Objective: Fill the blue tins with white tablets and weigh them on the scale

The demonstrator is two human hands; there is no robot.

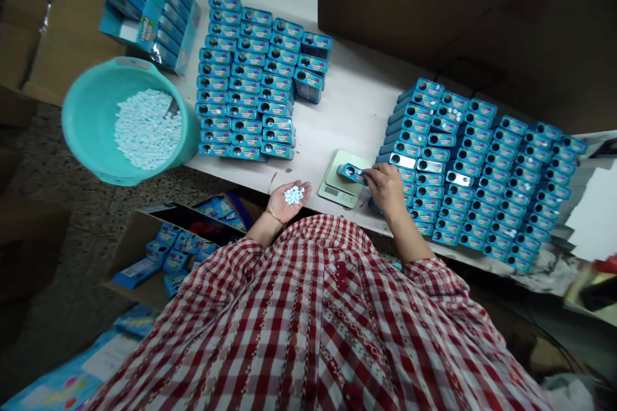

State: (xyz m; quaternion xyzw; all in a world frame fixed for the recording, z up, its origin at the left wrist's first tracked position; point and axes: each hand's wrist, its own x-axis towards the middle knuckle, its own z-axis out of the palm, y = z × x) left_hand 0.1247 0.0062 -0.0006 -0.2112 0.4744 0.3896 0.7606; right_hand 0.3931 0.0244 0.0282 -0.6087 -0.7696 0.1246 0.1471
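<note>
My left hand (288,198) is turned palm up at the table's front edge, cupping a small heap of pale tablets (294,194). A white kitchen scale (332,192) lies on the table to the right of it. Over the scale's plate is a small blue tin (351,172) with a dark round opening in its top. The fingers of my right hand (387,187) are closed on the tin's right end; whether the tin rests on the plate I cannot tell.
Rows of blue tins (245,85) stand left of the scale, and more tins (482,173) fill the right side. A turquoise bucket (77,122) of tablets is at the left, below a display box (166,19). A carton (139,250) of blue packs sits below the table edge.
</note>
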